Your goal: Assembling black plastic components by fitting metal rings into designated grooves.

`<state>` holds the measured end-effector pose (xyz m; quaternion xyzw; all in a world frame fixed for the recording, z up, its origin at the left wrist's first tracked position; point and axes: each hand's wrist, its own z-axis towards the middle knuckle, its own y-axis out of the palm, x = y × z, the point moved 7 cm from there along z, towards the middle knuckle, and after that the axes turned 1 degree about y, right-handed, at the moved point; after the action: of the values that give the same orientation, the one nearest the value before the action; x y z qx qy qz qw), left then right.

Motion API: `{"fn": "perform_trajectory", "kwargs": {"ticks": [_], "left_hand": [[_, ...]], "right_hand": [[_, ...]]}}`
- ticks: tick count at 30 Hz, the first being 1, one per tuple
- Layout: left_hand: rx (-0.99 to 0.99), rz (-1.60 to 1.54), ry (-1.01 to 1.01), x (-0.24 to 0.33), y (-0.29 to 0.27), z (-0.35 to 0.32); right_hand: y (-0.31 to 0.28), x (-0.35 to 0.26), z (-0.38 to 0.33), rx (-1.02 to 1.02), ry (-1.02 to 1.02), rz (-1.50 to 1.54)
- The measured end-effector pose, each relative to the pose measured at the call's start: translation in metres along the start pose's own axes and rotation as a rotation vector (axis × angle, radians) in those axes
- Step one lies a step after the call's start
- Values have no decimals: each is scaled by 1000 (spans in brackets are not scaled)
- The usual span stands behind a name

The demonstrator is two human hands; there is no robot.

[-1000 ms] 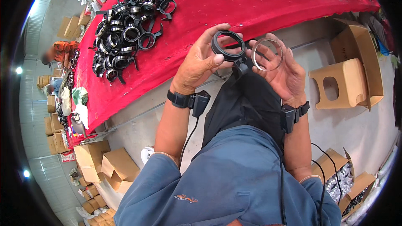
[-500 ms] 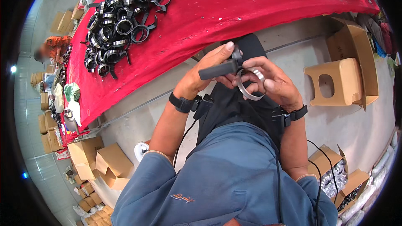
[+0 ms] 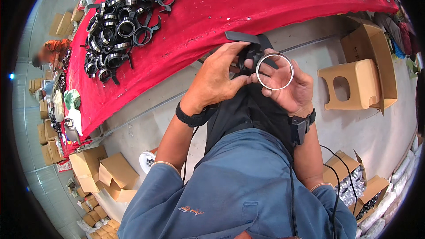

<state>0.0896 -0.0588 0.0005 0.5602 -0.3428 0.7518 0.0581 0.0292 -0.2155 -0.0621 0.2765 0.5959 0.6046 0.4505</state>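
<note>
The left hand (image 3: 217, 82), still gripping the black handled plastic clamp (image 3: 248, 46), has met the right hand (image 3: 287, 84), which now cradles the thin silver metal ring (image 3: 275, 71) against it.

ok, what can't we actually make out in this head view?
- Black clamp part: mostly covered by the left hand and its fingers.
- Right hand palm: partly behind the metal ring.
- Pile of black clamps on the red table: too small to count.
- Person at the far left: blurred.
</note>
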Motion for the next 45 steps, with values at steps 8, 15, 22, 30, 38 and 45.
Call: {"fn": "perform_trajectory", "kwargs": {"ticks": [8, 15, 22, 30, 38, 45], "left_hand": [[-89, -521, -170, -26, 2, -9], [-153, -701, -135, -11, 11, -5], [-79, -551, -106, -17, 14, -6], [-54, -433, -25, -5, 7, -8], [-17, -436, -61, -6, 3, -11], [-55, -470, -43, -7, 7, -7]], "right_hand": [[-10, -25, -15, 102, -137, -61], [11, -31, -16, 337, -303, -776], [33, -19, -3, 398, -395, -1123], [40, -15, 1, 363, -384, -1181], [37, -9, 4, 329, -382, -1141], [37, -5, 0, 382, -477, -1180]]}}
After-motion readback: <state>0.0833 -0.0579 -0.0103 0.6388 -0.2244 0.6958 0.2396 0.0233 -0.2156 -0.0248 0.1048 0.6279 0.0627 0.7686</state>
